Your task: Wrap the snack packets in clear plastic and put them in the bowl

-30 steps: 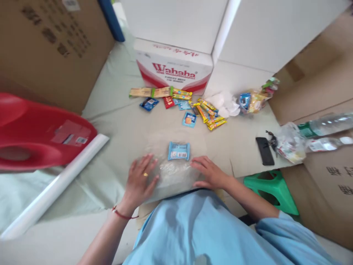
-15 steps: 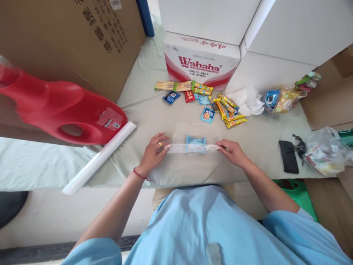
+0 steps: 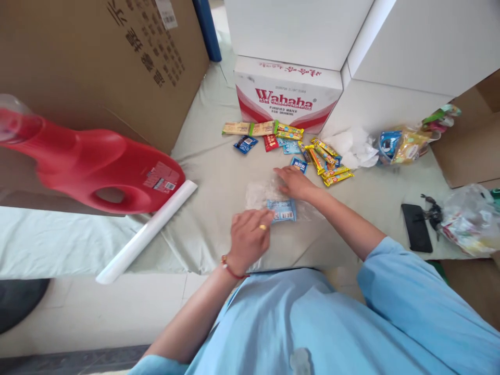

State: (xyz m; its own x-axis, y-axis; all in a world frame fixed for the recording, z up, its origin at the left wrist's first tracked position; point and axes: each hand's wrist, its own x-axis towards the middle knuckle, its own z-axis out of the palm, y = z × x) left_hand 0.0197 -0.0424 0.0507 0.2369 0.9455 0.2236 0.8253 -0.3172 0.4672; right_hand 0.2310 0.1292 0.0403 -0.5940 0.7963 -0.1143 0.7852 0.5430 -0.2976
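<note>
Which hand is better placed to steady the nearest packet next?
Probably the left hand: it overlaps the light-blue snack packet; the right hand is beyond the packet, over clear plastic.

Looks like a storage corner, in a home or small shop, hard to tell which, judging by a large brown printed cardboard carton [image 3: 66, 67], a white-and-red cardboard water box [image 3: 289, 101], a red plastic handled jug [image 3: 78, 166], small yellow-wrapped snack bars [image 3: 338, 179] and a table draped in pale green cloth [image 3: 219, 174].
</note>
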